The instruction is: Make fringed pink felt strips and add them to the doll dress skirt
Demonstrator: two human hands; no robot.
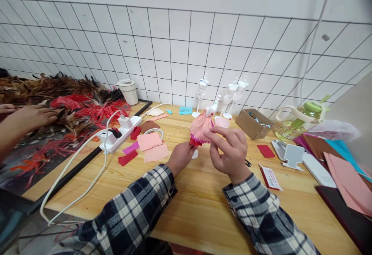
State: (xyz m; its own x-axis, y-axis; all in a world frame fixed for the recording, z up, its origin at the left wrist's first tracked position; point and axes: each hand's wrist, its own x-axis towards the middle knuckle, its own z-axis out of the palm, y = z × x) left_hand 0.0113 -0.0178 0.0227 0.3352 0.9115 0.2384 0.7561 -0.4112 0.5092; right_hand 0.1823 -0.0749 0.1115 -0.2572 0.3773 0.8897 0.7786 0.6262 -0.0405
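Above bench (203, 208), centre: doll (201, 128) in pink skirt, held up off wood; my left hand (180, 158) pinching red hem from below, closed on it; my right hand (229, 150) with fingertips (212, 131) at skirt's right side, curled, touching cloth; judgement: keep left pinch firm, smooth fabric lightly, avoid crushing pleats; co-worker's hand (29, 116) on feathers (58, 88), far left; spare dolls (232, 92) behind.

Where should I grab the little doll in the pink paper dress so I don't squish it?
Probably low down, from underneath, where the left hand pinches the pink-dressed doll at its red hem. The skirt flares wide and looks crushable, so the right hand only touches it lightly.
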